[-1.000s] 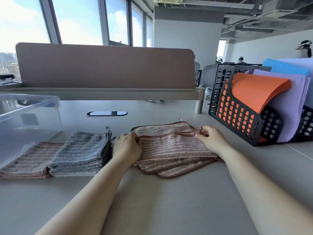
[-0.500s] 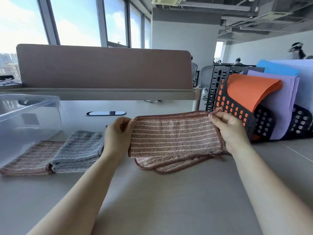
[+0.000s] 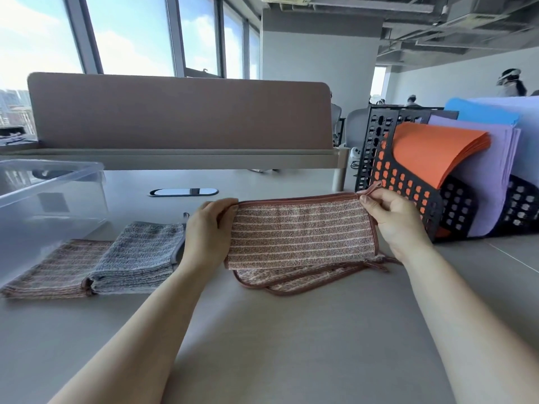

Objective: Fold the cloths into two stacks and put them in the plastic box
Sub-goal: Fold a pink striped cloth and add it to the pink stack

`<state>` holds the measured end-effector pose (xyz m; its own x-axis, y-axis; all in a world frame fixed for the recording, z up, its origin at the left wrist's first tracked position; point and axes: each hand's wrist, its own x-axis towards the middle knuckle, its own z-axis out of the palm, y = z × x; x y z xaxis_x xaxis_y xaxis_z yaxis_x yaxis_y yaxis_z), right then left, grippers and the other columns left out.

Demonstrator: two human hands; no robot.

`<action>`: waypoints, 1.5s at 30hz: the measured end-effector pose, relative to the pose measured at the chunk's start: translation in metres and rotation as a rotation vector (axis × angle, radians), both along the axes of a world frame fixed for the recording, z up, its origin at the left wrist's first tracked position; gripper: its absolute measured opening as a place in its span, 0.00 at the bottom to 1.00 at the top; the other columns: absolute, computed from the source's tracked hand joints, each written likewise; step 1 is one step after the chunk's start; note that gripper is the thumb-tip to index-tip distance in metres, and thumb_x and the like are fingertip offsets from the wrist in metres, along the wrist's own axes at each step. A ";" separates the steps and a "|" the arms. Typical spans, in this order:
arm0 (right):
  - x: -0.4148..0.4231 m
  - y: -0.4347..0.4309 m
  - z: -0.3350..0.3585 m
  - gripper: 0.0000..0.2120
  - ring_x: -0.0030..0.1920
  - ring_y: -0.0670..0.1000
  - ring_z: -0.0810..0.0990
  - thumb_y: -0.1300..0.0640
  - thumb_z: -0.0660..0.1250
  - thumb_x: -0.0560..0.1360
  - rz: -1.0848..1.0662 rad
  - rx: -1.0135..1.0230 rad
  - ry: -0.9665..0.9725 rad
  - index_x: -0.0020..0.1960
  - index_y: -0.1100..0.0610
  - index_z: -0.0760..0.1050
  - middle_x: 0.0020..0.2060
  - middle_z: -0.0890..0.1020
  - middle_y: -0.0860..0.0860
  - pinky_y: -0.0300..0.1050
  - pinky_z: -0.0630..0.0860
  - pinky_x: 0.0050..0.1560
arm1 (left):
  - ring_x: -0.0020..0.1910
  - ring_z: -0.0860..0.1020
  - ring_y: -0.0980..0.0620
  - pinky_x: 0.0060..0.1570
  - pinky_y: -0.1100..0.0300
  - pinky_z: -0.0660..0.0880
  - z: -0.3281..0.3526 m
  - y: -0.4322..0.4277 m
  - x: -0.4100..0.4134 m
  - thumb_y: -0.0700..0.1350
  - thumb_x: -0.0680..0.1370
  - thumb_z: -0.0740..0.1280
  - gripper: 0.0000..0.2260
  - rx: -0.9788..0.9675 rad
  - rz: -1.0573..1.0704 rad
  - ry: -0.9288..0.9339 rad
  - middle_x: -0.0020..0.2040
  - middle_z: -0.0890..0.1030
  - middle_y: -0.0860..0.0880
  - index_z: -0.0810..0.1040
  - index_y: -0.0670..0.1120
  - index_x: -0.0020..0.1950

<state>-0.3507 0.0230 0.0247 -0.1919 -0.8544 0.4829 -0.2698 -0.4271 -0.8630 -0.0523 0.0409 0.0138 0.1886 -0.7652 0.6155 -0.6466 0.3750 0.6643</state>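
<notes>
Head view, the only one: both hands were up over the worktop [image 3: 291,345] with a pink striped cloth [image 3: 300,233] stretched between them. The left hand [image 3: 208,233] pinched its upper left corner, thumb and fingers closed on the hem; the right hand [image 3: 395,220] pinched the upper right corner, just below the hanging loop. The cloth hung folded in half, a long band, its lower edge just above the pile of unfolded pink cloths [image 3: 309,277] lying flat beneath.

To the left, two stacks sat side by side and touching: a grey stack [image 3: 140,258] nearer the hands, a pink stack [image 3: 58,268] beyond it, hard against the clear plastic box [image 3: 52,196]. The box looked empty as far as its walls showed.

So the step in hand read as the folding itself, middle of the job: one fold made, a second likely needed to bring the band down to the size of the stacked ones. That next move would call for bringing the two pinched corners together, or laying the band down and turning one end over, keeping the hems lined up, then carrying it across the grey stack to the pink one. At least two cloths waited below, and nothing was boxed yet.

On the right stood a black rack [image 3: 408,199] with orange, lilac and blue sheets.

Writing or brands: none readable. A pale patch on the box wall could be a label, but it was too blurred to tell.
</notes>
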 end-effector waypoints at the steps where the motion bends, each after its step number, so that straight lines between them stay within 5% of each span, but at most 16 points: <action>1: -0.001 -0.001 -0.001 0.05 0.44 0.46 0.77 0.57 0.66 0.77 -0.009 0.003 0.016 0.42 0.50 0.77 0.41 0.81 0.47 0.38 0.72 0.48 | 0.50 0.76 0.50 0.50 0.62 0.68 0.000 0.000 0.000 0.42 0.79 0.62 0.10 0.005 -0.008 -0.019 0.55 0.79 0.46 0.80 0.46 0.58; 4: 0.000 -0.001 -0.001 0.06 0.46 0.49 0.75 0.51 0.64 0.78 -0.023 0.017 0.048 0.43 0.49 0.75 0.43 0.79 0.51 0.46 0.71 0.52 | 0.48 0.73 0.51 0.48 0.61 0.66 -0.002 -0.001 -0.005 0.42 0.81 0.59 0.08 0.029 -0.058 0.006 0.55 0.74 0.45 0.76 0.44 0.57; 7: 0.006 0.002 0.001 0.04 0.43 0.48 0.73 0.52 0.59 0.80 -0.073 0.003 0.130 0.47 0.48 0.71 0.45 0.77 0.51 0.41 0.69 0.44 | 0.45 0.74 0.46 0.42 0.57 0.66 -0.005 0.001 -0.011 0.43 0.82 0.56 0.07 0.001 -0.070 0.009 0.49 0.75 0.47 0.71 0.45 0.56; 11: 0.016 0.006 0.003 0.04 0.31 0.44 0.67 0.54 0.55 0.81 -0.176 -0.057 0.297 0.52 0.55 0.66 0.34 0.69 0.46 0.40 0.62 0.31 | 0.36 0.74 0.41 0.37 0.51 0.69 -0.003 0.008 -0.014 0.46 0.82 0.53 0.07 -0.024 0.001 -0.016 0.37 0.75 0.46 0.67 0.46 0.56; 17: 0.015 -0.008 -0.011 0.09 0.29 0.51 0.70 0.50 0.54 0.81 -0.241 0.114 0.478 0.55 0.55 0.66 0.33 0.72 0.50 0.45 0.65 0.31 | 0.35 0.76 0.40 0.32 0.51 0.71 -0.010 0.000 -0.010 0.50 0.83 0.50 0.08 0.154 0.125 -0.173 0.37 0.78 0.42 0.66 0.50 0.56; 24: 0.020 -0.018 -0.036 0.10 0.41 0.56 0.77 0.47 0.57 0.79 -0.311 0.365 0.655 0.53 0.53 0.67 0.44 0.79 0.54 0.49 0.73 0.40 | 0.41 0.77 0.41 0.37 0.53 0.73 -0.020 -0.010 -0.005 0.51 0.82 0.54 0.12 0.417 0.147 -0.241 0.45 0.80 0.42 0.69 0.48 0.62; 28: 0.020 -0.012 -0.029 0.21 0.58 0.56 0.75 0.43 0.58 0.78 -0.469 0.282 0.674 0.65 0.54 0.66 0.63 0.72 0.54 0.51 0.74 0.50 | 0.39 0.77 0.46 0.35 0.56 0.72 -0.015 -0.003 -0.002 0.56 0.81 0.55 0.21 0.504 0.088 -0.106 0.45 0.79 0.43 0.63 0.45 0.68; 30: 0.029 -0.005 -0.022 0.23 0.65 0.55 0.71 0.44 0.59 0.78 -0.380 0.088 0.715 0.69 0.54 0.66 0.67 0.71 0.53 0.50 0.71 0.59 | 0.40 0.76 0.47 0.41 0.54 0.75 -0.010 0.001 -0.003 0.57 0.80 0.56 0.21 0.502 0.078 -0.109 0.46 0.78 0.45 0.63 0.46 0.68; 33: 0.059 0.007 -0.019 0.24 0.72 0.49 0.65 0.42 0.55 0.78 0.099 -0.048 0.761 0.71 0.51 0.67 0.70 0.71 0.48 0.43 0.60 0.70 | 0.36 0.77 0.48 0.38 0.54 0.75 -0.007 0.004 -0.006 0.55 0.79 0.59 0.13 0.472 0.052 -0.163 0.45 0.78 0.49 0.67 0.53 0.61; 35: 0.075 0.013 -0.025 0.30 0.76 0.44 0.54 0.35 0.47 0.76 0.288 0.050 0.936 0.74 0.47 0.60 0.75 0.61 0.43 0.47 0.50 0.73 | 0.35 0.76 0.49 0.35 0.56 0.72 -0.007 0.004 -0.008 0.53 0.78 0.61 0.08 0.458 0.022 -0.176 0.43 0.79 0.50 0.71 0.55 0.56; 39: 0.080 0.014 -0.035 0.32 0.77 0.45 0.42 0.35 0.42 0.77 0.284 0.266 1.295 0.77 0.46 0.47 0.77 0.48 0.42 0.47 0.42 0.74 | 0.42 0.78 0.50 0.45 0.54 0.78 -0.004 0.006 -0.011 0.57 0.72 0.67 0.10 0.457 -0.030 -0.131 0.44 0.80 0.53 0.74 0.57 0.51; 42: 0.083 0.016 -0.032 0.31 0.77 0.47 0.46 0.36 0.44 0.78 0.277 0.250 1.237 0.77 0.48 0.51 0.77 0.52 0.45 0.48 0.45 0.75 | 0.46 0.78 0.50 0.47 0.56 0.77 0.005 0.011 -0.016 0.51 0.69 0.71 0.17 0.456 -0.076 -0.098 0.48 0.80 0.52 0.73 0.56 0.56; 45: 0.086 0.022 -0.020 0.28 0.71 0.50 0.66 0.40 0.50 0.79 0.287 0.196 0.728 0.70 0.55 0.67 0.70 0.70 0.51 0.46 0.61 0.69 | 0.46 0.79 0.49 0.42 0.58 0.74 0.019 0.015 -0.026 0.41 0.71 0.69 0.25 0.392 -0.139 -0.087 0.51 0.81 0.49 0.68 0.54 0.66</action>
